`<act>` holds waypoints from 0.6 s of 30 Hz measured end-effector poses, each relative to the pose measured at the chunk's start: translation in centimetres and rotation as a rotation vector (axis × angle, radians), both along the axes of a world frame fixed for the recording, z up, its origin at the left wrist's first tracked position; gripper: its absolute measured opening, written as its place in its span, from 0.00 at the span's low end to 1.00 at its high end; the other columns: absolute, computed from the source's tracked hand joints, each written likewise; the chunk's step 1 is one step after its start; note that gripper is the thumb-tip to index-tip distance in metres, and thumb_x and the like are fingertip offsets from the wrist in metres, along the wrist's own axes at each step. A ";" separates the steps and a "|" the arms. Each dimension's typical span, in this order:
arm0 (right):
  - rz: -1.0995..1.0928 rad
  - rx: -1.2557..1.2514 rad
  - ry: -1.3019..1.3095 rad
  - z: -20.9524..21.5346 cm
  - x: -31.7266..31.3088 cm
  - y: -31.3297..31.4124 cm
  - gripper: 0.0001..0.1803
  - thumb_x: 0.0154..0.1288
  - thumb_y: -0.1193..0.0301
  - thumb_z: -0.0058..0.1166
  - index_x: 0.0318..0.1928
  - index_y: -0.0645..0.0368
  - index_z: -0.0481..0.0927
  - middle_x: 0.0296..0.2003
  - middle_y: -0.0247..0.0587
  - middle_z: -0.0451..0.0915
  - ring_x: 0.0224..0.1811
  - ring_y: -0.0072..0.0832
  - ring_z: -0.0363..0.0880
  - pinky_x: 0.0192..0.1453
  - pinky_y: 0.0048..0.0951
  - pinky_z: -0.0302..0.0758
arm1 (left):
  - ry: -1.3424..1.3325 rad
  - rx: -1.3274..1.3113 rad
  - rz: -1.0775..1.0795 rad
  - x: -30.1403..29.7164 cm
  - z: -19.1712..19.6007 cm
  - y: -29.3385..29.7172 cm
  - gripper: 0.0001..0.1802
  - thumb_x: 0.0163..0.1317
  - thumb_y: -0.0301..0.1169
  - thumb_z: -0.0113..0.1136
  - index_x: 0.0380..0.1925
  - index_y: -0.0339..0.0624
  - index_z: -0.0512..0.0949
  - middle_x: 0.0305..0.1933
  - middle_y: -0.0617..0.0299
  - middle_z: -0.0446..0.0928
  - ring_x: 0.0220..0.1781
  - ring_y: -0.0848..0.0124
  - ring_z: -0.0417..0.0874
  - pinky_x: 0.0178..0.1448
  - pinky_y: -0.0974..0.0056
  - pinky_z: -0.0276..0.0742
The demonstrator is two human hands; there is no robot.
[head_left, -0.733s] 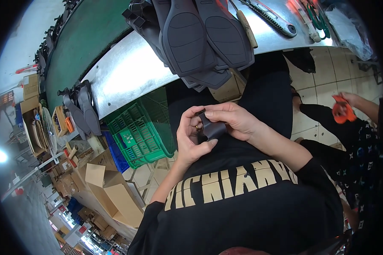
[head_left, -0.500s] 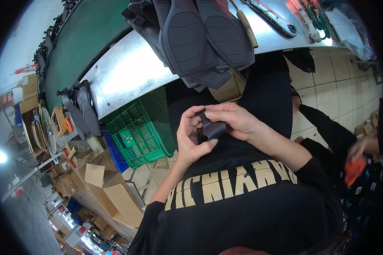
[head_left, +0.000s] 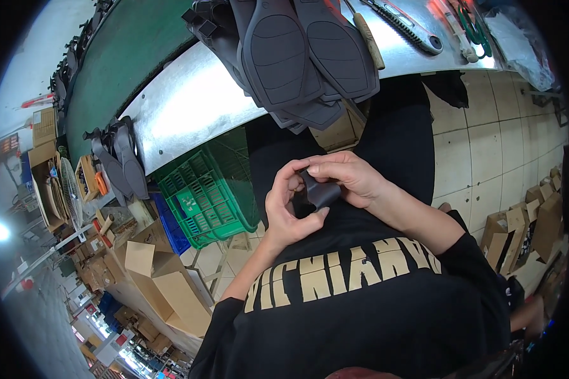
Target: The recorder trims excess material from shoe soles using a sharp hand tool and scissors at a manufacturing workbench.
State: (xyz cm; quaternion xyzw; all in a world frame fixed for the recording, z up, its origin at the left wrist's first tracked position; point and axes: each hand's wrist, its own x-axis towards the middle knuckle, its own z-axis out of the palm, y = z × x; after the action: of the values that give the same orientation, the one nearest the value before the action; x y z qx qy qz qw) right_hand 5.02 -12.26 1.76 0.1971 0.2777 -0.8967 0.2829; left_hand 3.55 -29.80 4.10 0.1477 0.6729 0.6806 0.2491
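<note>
Over my lap, both hands hold a small dark, smooth, curved piece that looks like a shoe strap point(head_left: 323, 193). My left hand point(head_left: 286, 213) is closed around its left side, with the thumb pressed on the lower edge. My right hand point(head_left: 353, 179) pinches the upper right part between thumb and fingers. A gap shows between the piece and my left palm. Beyond my hands, a stack of dark sandals point(head_left: 277, 62) rests at the bench edge, soles toward me.
The metal bench point(head_left: 189, 114) borders a green belt point(head_left: 133, 50). An awl point(head_left: 368, 41), a utility knife point(head_left: 417, 31) and green-handled scissors point(head_left: 474, 28) lie at the right. A green crate point(head_left: 218, 211) stands below left, near an open carton point(head_left: 171, 287). More sandals point(head_left: 125, 158) hang over the bench's left end.
My left thumb has shifted slightly up and right, and the strap piece is bowed more. The person at the right has moved down and mostly out of view, uncovering cartons.
</note>
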 end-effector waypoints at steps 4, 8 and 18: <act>0.007 -0.028 -0.051 -0.1 -0.1 0.0 0.17 0.67 0.71 0.58 0.54 0.66 0.80 0.33 0.31 0.81 0.36 0.17 0.78 0.44 0.19 0.75 | -0.094 0.010 0.026 -0.2 0.3 0.1 0.44 0.41 0.24 0.67 0.63 0.33 0.61 0.45 0.55 0.77 0.47 0.71 0.80 0.54 0.69 0.72; 0.022 -0.032 0.009 0.8 -0.4 0.0 0.17 0.68 0.71 0.57 0.54 0.65 0.80 0.39 0.37 0.84 0.41 0.20 0.82 0.49 0.22 0.77 | -0.122 0.018 0.060 -0.1 0.3 0.0 0.44 0.41 0.24 0.68 0.63 0.33 0.61 0.45 0.55 0.77 0.46 0.71 0.80 0.54 0.69 0.72; 0.013 0.008 0.009 0.6 -0.4 -0.3 0.15 0.68 0.71 0.57 0.52 0.64 0.82 0.42 0.40 0.85 0.43 0.22 0.83 0.51 0.23 0.78 | -0.077 0.011 0.052 -0.1 0.3 0.2 0.44 0.41 0.24 0.69 0.63 0.33 0.61 0.45 0.57 0.77 0.45 0.73 0.79 0.53 0.70 0.72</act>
State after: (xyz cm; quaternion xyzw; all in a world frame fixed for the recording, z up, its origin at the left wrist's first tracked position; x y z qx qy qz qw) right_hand 4.63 -12.53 2.41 0.1922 0.2837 -0.8946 0.2869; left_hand 3.42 -29.64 4.41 0.1053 0.6627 0.6958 0.2560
